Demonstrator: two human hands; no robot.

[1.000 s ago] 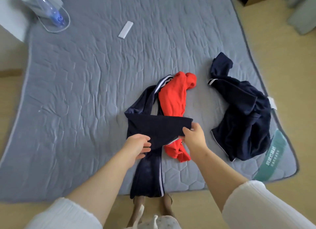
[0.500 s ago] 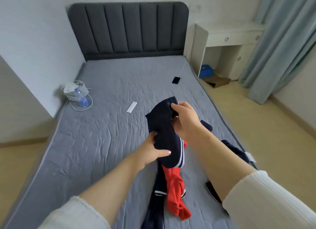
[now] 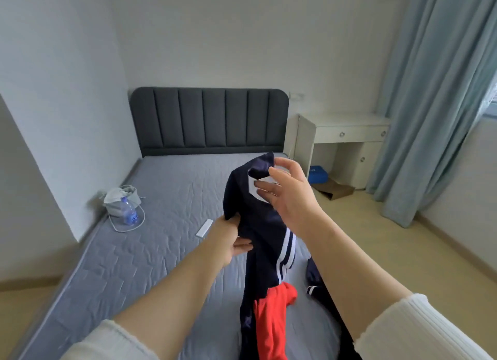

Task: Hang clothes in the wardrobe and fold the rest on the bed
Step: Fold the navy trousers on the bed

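Note:
Navy trousers with white side stripes hang lifted above the grey bed. My left hand grips their left edge at mid height. Higher up, my right hand pinches the waistband by a white label, fingers spread. A red garment dangles with the trouser legs at the bottom. A second navy garment lies on the bed to the right, partly hidden behind my right forearm.
A water bottle beside a white bag and cable sits at the bed's left edge. A white remote lies mid-bed. A white desk, a blue box, cardboard and curtains stand to the right.
Both hands have raised the navy trousers off the bed, the red garment coming up with them. My view has tilted up from the mattress to the headboard and room.

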